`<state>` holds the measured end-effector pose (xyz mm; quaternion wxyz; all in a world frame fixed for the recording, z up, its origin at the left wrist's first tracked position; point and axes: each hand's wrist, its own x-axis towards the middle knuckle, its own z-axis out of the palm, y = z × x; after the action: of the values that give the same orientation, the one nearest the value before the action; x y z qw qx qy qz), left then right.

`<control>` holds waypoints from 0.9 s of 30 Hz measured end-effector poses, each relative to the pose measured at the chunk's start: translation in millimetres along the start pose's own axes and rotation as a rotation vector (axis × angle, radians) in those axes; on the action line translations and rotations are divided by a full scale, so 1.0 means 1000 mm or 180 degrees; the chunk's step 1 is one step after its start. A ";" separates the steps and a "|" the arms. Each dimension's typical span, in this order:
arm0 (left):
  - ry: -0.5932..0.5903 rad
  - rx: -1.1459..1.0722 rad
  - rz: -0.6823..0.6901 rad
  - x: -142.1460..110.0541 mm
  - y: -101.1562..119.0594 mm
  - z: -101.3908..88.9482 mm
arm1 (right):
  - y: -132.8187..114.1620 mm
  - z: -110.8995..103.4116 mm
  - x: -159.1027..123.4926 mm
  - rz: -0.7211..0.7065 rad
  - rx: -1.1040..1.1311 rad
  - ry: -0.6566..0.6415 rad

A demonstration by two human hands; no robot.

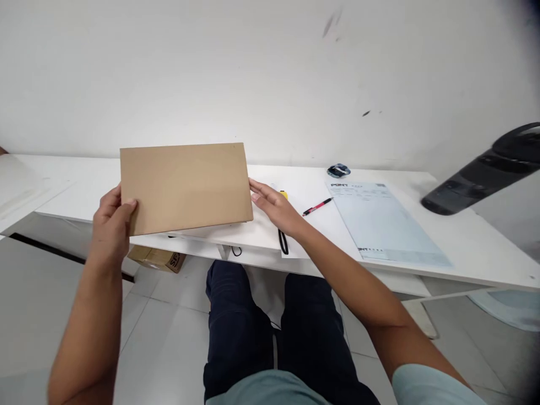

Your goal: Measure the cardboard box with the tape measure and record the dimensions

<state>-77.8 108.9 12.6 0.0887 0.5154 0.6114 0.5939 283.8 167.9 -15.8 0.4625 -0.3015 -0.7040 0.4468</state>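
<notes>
The plain brown cardboard box (185, 188) is held over the front part of the white desk (304, 185), its broad face tilted up toward the wearer. The left hand (110, 216) is clamped on its left edge near the lower corner, thumb on the broad face and fingers tucked behind. The right hand (276, 208) is opened out flat, fingers nearly straight, with the tips at the right edge; whether they press on the board or only lie alongside is hard to make out. The box should handle as light and fairly stiff, since one side grip seems to carry much of it, and its smooth board may slide a little under dry fingers. The short sides look the best place to take hold, as a push in the middle of the broad face could dent it. Just beyond the right hand, a yellow item (283, 194) shows only in part, and a black strap (283, 242) lies at the desk's front edge below the wrist, near enough to snag. Farther right are a red-and-black pen (318, 207), a pale blue printed mailing bag (379, 219), a small dark-blue patterned bundle (338, 170) and a tilted black cylinder (468, 180). A taped carton (158, 257) sits low under the desk.
</notes>
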 end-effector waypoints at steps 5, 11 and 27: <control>-0.0569 -0.0564 -0.1316 0.021 0.018 0.015 | 0.002 -0.011 0.010 0.0085 -0.0998 0.0116; -0.0484 -0.0514 -0.1364 0.030 0.020 0.031 | 0.037 -0.029 0.021 0.1139 -0.2450 0.1250; -0.1700 0.0324 0.2094 -0.134 0.136 0.052 | -0.057 -0.035 -0.074 0.0026 0.0311 0.0185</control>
<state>91.1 11.3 42.1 0.0242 0.8224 0.3984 0.4053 344.7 94.3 13.7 0.4950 -0.2943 -0.6664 0.4735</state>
